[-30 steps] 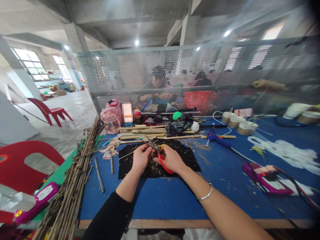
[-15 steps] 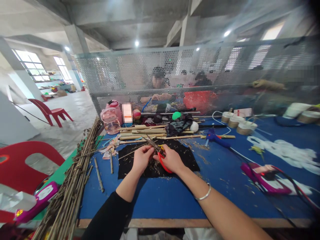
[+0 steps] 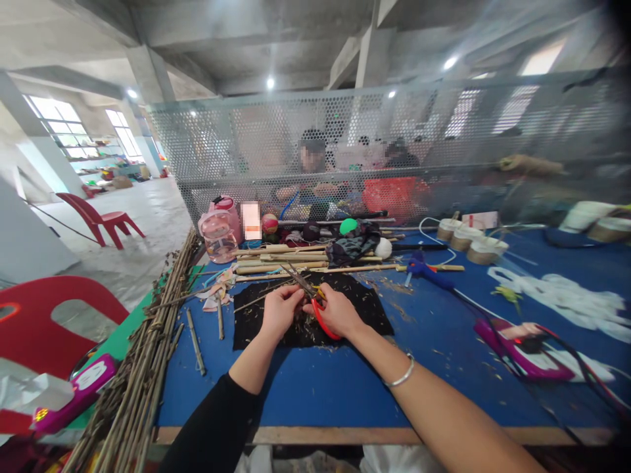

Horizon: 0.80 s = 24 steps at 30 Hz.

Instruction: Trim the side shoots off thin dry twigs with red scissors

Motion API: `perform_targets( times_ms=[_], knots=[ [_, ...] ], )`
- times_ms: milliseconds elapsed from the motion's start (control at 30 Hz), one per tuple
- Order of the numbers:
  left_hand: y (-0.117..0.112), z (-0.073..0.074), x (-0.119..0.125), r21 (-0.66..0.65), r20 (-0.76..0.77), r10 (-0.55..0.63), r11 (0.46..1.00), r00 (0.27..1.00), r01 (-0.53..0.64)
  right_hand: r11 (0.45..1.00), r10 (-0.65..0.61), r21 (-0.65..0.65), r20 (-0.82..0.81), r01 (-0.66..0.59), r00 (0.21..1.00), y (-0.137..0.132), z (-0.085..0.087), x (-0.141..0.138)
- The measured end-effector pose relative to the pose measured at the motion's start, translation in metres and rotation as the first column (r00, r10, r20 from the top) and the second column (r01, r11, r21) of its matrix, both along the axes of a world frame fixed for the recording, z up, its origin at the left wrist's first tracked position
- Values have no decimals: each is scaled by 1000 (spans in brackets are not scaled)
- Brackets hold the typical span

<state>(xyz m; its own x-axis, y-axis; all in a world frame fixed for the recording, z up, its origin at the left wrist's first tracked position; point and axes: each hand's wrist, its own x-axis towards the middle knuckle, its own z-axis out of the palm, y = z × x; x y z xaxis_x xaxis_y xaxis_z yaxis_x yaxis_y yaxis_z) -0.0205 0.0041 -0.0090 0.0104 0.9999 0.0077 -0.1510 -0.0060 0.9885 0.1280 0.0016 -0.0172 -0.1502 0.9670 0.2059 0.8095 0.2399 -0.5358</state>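
My right hand point(image 3: 339, 313) is wrapped round scissors point(image 3: 324, 322) with red handles, their metal blades pointing up and left. Close beside it, my left hand point(image 3: 279, 315) pinches a thin twig point(image 3: 251, 303) that sticks out to the left. The scissor blades lie just above my left fingertips; whether they touch the twig I cannot make out. Under both hands a black cloth point(image 3: 367, 312) is spread, sprinkled with small dry clippings. Two short cut stems, a thicker stem point(image 3: 195, 341) among them, rest to the left of the cloth.
A bundle of long dry stalks point(image 3: 142, 368) lines the left table edge. Behind the cloth are bamboo sticks point(image 3: 280, 268) and a pink clear jug point(image 3: 219, 238). On the right are a blue glue gun point(image 3: 426, 272), its cord, and a purple power strip point(image 3: 522, 358). A perforated screen point(image 3: 221, 151) stands behind; a person sits beyond.
Both hands stay almost in place, with the scissors and the twig still held. The view has shifted very slightly.
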Motion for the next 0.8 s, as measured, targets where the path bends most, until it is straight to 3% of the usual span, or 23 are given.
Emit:
perform_targets(
  times_ms=[333, 567, 800],
  knots=[
    [1, 1, -1, -25, 59, -3, 1000, 998, 5, 1000, -2, -13, 46, 2, 999, 2, 0, 4],
    [2, -1, -1, 26, -1, -70, 997, 998, 70, 996, 61, 58, 33, -63, 998, 1, 1, 1],
    [0, 2, 1, 8, 57, -66, 998, 996, 65, 996, 84, 42, -10, -84, 996, 0, 0, -1]
  ],
)
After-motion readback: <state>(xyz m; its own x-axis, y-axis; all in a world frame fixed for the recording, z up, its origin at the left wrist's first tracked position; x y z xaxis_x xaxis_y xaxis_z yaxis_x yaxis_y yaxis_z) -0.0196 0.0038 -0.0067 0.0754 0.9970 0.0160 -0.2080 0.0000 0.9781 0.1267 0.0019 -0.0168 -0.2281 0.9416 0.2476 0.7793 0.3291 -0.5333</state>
